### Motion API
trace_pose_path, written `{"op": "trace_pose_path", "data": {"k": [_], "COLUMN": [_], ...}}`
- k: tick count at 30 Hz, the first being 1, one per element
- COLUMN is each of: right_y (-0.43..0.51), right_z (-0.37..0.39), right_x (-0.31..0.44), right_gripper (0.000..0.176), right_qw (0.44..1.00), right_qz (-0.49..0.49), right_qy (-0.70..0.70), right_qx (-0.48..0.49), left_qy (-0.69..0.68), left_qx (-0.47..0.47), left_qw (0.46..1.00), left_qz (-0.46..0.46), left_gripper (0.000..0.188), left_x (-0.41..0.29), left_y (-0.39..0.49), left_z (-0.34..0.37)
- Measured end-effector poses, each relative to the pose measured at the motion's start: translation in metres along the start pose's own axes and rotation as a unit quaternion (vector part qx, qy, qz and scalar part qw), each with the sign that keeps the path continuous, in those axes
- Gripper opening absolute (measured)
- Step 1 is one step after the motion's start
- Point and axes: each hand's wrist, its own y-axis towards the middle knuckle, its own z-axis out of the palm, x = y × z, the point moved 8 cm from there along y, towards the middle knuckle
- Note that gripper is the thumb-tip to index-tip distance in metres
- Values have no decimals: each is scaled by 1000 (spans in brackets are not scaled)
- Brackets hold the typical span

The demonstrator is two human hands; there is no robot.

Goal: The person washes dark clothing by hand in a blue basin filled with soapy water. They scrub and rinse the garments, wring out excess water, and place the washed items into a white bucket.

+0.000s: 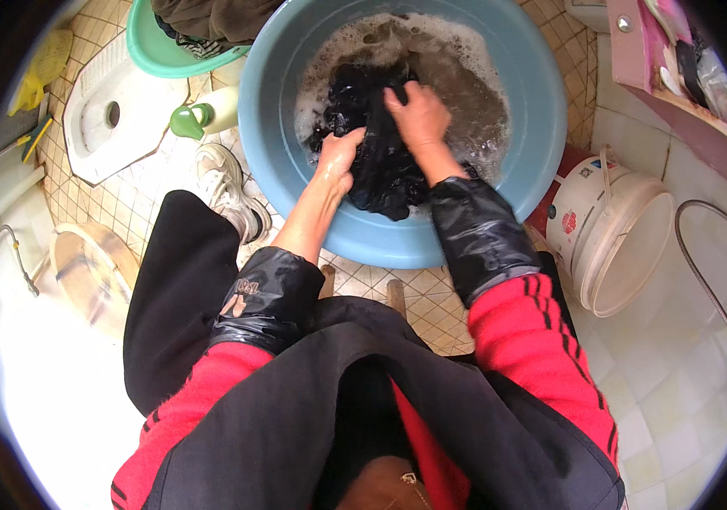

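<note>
A dark, wet black garment [385, 166] lies bunched in a large blue plastic basin [538, 115], partly in murky, sudsy water [465, 86]. At the garment's left side, my left hand [338, 159] grips a fold, its thumb pointing towards the middle. My right hand [419, 118] is closed over the upper right part of the cloth, slightly blurred, with its fingertips partly hidden in the fabric. Foam rings the water along the basin's inner wall. Black waterproof sleeve covers [481, 233] reach over both my forearms.
Left of the basin stand a green-capped bottle [210, 115] and a squat toilet pan [111, 115]. Behind them is a green basin [140, 48] holding dark clothes [223, 22]. A white lidless bucket [605, 223] lies tilted at right, near a metal hose [714, 287]. My shoe [229, 191] rests on the tiles.
</note>
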Motion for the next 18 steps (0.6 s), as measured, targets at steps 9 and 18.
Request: {"op": "trace_pose_path", "data": {"k": [9,18], "right_y": [-10,-96], "right_z": [41,-62], "right_x": [-31,119], "right_gripper": [68,33], "right_qw": [903,929], "right_qz": [131,-152], "right_qy": [391,296], "right_qx": [122,159], "left_qy": [-22,-178], "left_qx": [-26,31], "left_qw": [987,974], "left_qz": [-154,-134], "left_gripper": [90,54], "left_x": [-8,5], "left_y": [-6,1], "left_z": [17,19]}}
